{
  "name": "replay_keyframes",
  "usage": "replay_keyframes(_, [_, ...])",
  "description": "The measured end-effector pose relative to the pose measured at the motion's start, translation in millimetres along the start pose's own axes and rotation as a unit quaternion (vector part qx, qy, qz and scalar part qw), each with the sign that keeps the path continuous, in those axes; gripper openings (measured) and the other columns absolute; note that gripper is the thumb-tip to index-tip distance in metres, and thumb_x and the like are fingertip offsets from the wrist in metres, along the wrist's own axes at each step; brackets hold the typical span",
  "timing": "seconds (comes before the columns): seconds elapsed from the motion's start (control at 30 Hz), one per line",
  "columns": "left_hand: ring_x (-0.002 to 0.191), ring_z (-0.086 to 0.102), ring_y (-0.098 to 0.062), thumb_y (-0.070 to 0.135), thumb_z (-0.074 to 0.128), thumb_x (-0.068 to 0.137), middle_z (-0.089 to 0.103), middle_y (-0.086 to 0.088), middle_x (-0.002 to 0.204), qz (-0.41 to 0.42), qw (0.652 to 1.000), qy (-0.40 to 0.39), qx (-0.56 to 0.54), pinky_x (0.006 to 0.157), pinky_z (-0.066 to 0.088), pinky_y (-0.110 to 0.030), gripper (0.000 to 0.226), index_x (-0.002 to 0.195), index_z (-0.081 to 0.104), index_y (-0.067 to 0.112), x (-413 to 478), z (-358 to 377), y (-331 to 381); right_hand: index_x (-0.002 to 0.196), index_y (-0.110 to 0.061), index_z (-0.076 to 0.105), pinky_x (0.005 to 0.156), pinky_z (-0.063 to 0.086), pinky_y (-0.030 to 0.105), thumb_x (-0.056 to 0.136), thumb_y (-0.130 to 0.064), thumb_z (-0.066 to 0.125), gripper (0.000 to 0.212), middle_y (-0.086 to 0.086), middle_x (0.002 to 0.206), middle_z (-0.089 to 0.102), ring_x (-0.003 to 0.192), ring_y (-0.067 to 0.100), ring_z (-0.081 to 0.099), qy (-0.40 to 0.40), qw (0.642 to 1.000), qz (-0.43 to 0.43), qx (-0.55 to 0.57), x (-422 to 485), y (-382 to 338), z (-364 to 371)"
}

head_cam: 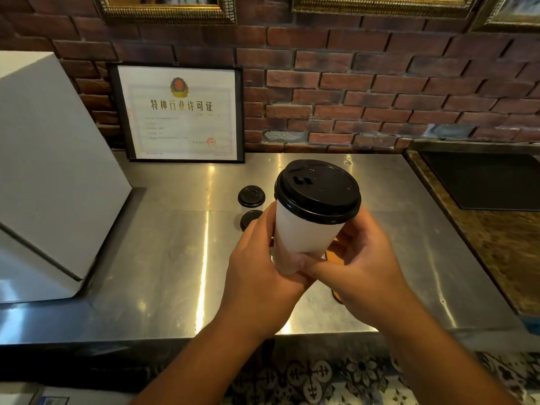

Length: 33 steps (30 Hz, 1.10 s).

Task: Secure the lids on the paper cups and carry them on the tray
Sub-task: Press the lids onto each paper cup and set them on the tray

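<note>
Above the steel counter (163, 258), left hand (257, 264) and right hand (362, 258) grip the lidded paper cup (304, 229).

Head view, steeply down, close over counter (163, 258)

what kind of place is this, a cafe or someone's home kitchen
Most likely a café or drinks shop: a stainless steel counter, a white paper cup with a black takeaway lid, two more black lids beyond it, and a framed licence propped against the brick wall.
</note>
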<state>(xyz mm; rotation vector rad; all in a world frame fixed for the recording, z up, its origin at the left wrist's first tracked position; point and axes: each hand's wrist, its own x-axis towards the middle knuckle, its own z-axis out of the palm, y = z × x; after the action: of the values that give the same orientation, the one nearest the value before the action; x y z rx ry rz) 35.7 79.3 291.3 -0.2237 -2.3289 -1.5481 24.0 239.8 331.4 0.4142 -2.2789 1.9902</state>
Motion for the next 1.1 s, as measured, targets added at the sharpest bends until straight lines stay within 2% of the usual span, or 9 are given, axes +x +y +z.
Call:
replay_keyframes(0.17, [0.12,0.058,0.004,0.067,0.081,0.068,0.059,0.031,0.128,-0.004,1.0,0.0,0.023,0.077,0.046,0.001,0.088,0.145,0.039,0.059,1,2,-3,0.141,-0.043,0.055,0.097,0.062,0.045,0.055,-0.036,0.097,0.096,-0.014,0.135,0.069,0.127,0.013,0.066,0.022,1.0,-0.004,0.009,0,-1,1])
replay_keyframes(0.33, [0.12,0.059,0.002,0.07,0.078,0.066,0.06,0.032,0.127,-0.009,1.0,-0.003,0.02,0.078,0.048,-0.002,0.085,0.142,0.04,0.063,-1,0,-6,0.14,-0.049,0.053,0.098,0.061,0.045,0.055,-0.039,0.098,0.096,-0.017,0.135,0.068,0.126,0.01,0.065,0.025,1.0,-0.009,-0.005,1,2,5])
replay_keyframes(0.43, [0.12,0.06,-0.002,0.07,0.077,0.069,0.06,0.032,0.127,-0.003,1.0,-0.008,0.023,0.08,0.05,-0.005,0.082,0.142,0.04,0.061,1,-3,-6,0.139,-0.053,0.054,0.101,0.06,0.043,0.056,-0.049,0.099,0.095,-0.018,0.136,0.068,0.128,0.008,0.064,0.019,1.0,-0.008,0.003,3,2,5])
replay_keyframes(0.5, [0.12,0.061,-0.005,0.066,0.079,0.071,0.06,0.03,0.129,-0.002,1.0,-0.017,0.021,0.083,0.053,-0.009,0.083,0.144,0.041,0.057,1,-3,-6,0.138,-0.054,0.055,0.099,0.061,0.042,0.054,-0.06,0.098,0.095,-0.018,0.135,0.069,0.127,0.008,0.065,0.021,1.0,-0.005,0.008,4,1,5])
replay_keyframes(0.57, [0.122,0.061,-0.003,0.065,0.081,0.071,0.06,0.03,0.131,-0.001,1.0,-0.018,0.02,0.083,0.053,-0.007,0.087,0.147,0.041,0.054,1,-2,-6,0.136,-0.055,0.056,0.096,0.062,0.042,0.051,-0.063,0.097,0.094,-0.018,0.134,0.069,0.125,0.008,0.066,0.031,0.999,-0.005,0.01,6,0,4])
replay_keyframes(0.67, [0.124,0.055,0.01,0.073,0.081,0.069,0.055,0.037,0.133,0.002,1.0,-0.01,0.019,0.079,0.043,0.004,0.092,0.148,0.036,0.06,3,-1,-4,0.135,-0.057,0.056,0.093,0.063,0.041,0.049,-0.058,0.1,0.096,-0.019,0.132,0.07,0.123,0.008,0.067,0.037,0.999,-0.01,0.01,8,0,4])
replay_keyframes(0.77, [0.123,0.053,0.014,0.085,0.073,0.069,0.054,0.041,0.132,0.0,1.0,-0.007,0.006,0.075,0.041,0.007,0.09,0.147,0.034,0.062,6,-2,-2,0.134,-0.057,0.056,0.09,0.064,0.037,0.052,-0.044,0.101,0.094,-0.018,0.132,0.07,0.121,0.007,0.068,0.039,0.999,-0.009,0.005,9,2,5])
replay_keyframes(0.97, [0.121,0.056,0.007,0.073,0.082,0.071,0.057,0.035,0.131,0.0,0.999,-0.028,0.019,0.074,0.046,0.003,0.092,0.149,0.036,0.06,7,-5,-4,0.139,-0.045,0.056,0.09,0.064,0.035,0.062,-0.033,0.095,0.087,-0.01,0.131,0.071,0.122,0.015,0.069,0.021,0.999,-0.005,0.04,10,4,2])
replay_keyframes(1.1, [0.123,0.058,0.005,0.061,0.089,0.073,0.058,0.03,0.134,0.003,0.998,-0.055,0.014,0.078,0.05,-0.001,0.096,0.152,0.035,0.055,6,-6,-4,0.137,-0.042,0.06,0.087,0.065,0.038,0.06,-0.029,0.095,0.086,-0.006,0.127,0.073,0.118,0.019,0.071,0.024,0.998,0.003,0.056,10,2,1])
